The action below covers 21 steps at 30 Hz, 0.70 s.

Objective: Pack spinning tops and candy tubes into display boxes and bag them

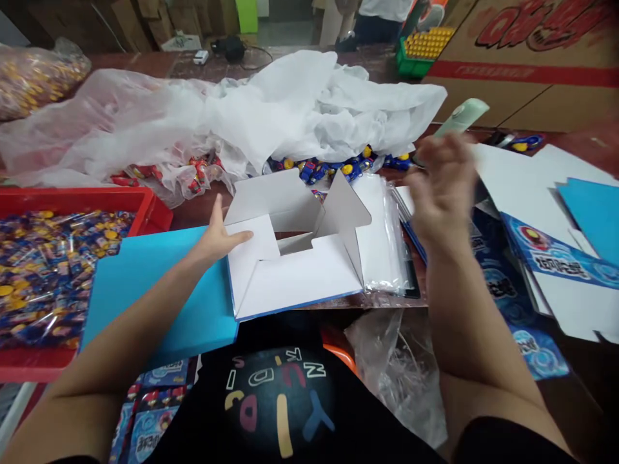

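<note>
A white-lined cardboard box (300,274), blue along its lower edge, sits at the centre of the bench (193,211), its flaps raised at 12 and 2 o'clock and its mouth open. It lies between the two hands, much nearer the left one. The left hand (223,235) is at the box's 10 o'clock corner, thumb stretched over the white left side and a finger pointing up past the edge. It touches the box with thumb and fingers spread apart; whether it pinches the cardboard I cannot tell. The right hand (442,187) is raised at the box's 2 o'clock, clear of it and blurred, with loosely bent fingers and nothing visible in its grasp.

A bright blue panel (164,296) lies at the box's 9 o'clock, under the left forearm; whether it joins the box is unclear. Beyond it, also toward 9 o'clock, stands a red tray (155,209) of small wrapped pieces (53,277). Clear plastic sleeves (384,238) lie just beside the box at 3 o'clock, with printed card sheets (556,258) farther out that way. Blue-and-yellow toys (314,171) lie at 12 to 1 o'clock, below crumpled white plastic (290,103). A pale green bottle (464,116) stands behind the right hand, toward its 1 o'clock.
</note>
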### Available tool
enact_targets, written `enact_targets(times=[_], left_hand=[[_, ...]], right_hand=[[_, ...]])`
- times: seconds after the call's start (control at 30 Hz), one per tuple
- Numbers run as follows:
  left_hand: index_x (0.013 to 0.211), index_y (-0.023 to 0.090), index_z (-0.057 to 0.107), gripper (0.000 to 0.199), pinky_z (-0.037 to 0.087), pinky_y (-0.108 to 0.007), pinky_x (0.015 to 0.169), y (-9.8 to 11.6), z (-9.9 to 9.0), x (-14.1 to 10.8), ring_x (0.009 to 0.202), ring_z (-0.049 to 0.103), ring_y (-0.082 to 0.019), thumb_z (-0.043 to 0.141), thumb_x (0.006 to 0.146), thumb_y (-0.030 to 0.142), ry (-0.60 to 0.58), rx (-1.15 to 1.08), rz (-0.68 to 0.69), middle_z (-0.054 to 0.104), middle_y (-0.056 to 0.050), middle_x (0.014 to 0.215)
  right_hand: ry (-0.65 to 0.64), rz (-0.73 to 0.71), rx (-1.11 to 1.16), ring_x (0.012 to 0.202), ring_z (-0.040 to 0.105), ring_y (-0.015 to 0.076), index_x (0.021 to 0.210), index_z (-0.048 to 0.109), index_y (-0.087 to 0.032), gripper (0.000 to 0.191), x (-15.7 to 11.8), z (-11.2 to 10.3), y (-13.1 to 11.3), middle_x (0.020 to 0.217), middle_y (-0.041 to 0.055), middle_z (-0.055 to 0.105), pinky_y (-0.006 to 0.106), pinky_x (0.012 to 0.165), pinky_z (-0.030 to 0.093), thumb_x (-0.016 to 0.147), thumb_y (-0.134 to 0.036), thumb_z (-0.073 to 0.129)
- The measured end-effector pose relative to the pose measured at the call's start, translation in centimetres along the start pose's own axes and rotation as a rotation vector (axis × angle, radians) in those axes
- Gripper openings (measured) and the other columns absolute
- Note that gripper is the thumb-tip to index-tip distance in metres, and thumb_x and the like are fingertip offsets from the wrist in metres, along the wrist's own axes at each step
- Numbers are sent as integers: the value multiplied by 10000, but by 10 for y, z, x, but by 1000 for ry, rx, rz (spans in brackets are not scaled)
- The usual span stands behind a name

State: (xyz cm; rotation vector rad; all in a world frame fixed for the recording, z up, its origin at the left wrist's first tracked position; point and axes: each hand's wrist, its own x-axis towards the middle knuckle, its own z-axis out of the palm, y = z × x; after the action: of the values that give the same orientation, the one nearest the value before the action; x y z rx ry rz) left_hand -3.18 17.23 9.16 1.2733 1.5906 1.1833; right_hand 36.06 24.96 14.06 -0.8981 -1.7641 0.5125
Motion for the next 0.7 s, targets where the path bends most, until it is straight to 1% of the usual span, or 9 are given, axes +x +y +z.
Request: enact_targets(times=[0.1,0.23,0.33,0.43,0.5,0.57,0.6,0.67,0.7], left_hand=[[1659,192,239,1246,380,-527,1287,-15,12,-6,1516,466,-359,971,654,275,75,-41,-86,424,-219,1638],[1457,196,526,801,486,-507,1220,-28,26,-7,1342,632,-311,829,726,75,217,-52,-80,651,-136,1437],[1384,185,628,699,518,-449,1195,-24,32,4,1282,666,-284,667,726,-47,293,72,-11,702,-92,1372],[1388,149,660,711,506,-453,1210,1,30,-1,1303,649,-287,576,720,-81,336,187,98,704,-109,1353],[1431,184,645,721,454,-475,1262,24,24,-35,1423,555,-301,626,744,-32,409,251,227,627,-107,1472],[1432,303,653,675,477,-499,1242,42,17,-97,1445,528,-309,758,789,130,436,266,289,586,-53,1524],[1316,373,717,544,578,-496,1120,45,14,-134,1271,649,-293,814,797,245,393,212,225,684,-28,1367],[964,400,808,116,670,-489,856,41,13,-205,900,743,-263,766,872,457,49,39,-175,778,-21,1025],[909,387,815,175,670,-503,792,34,16,-232,832,747,-269,748,873,544,-80,-71,-418,790,-36,1002]], right_hand=[[-412,307,148,1665,203,340,1709,134,-251,1236,6,28,44,1796,171,144,591,1297,325,793,-876,681],[-782,388,248,1676,139,361,1728,36,-188,1437,5,82,55,1801,196,86,596,1340,205,696,-847,789],[-808,310,81,1682,99,354,1724,-9,-125,1448,1,98,45,1799,215,57,542,1370,97,698,-563,915],[-737,199,17,1678,136,338,1717,22,-102,1291,-3,97,42,1793,213,98,522,1377,101,753,-349,843],[-682,156,40,1657,222,326,1708,131,-131,1147,-6,93,46,1775,190,206,521,1373,149,775,-286,780],[-594,176,109,1586,377,317,1649,303,-166,970,-10,89,53,1702,171,384,533,1347,242,794,-281,747],[-544,208,156,1527,458,311,1594,389,-180,873,-12,87,58,1642,162,473,541,1320,298,804,-296,742],[-461,286,261,1405,574,295,1467,508,-206,713,-15,84,68,1522,140,599,545,1255,392,810,-335,754],[-429,319,313,1359,606,286,1416,537,-219,668,-17,82,74,1480,128,632,542,1228,421,803,-347,767]])
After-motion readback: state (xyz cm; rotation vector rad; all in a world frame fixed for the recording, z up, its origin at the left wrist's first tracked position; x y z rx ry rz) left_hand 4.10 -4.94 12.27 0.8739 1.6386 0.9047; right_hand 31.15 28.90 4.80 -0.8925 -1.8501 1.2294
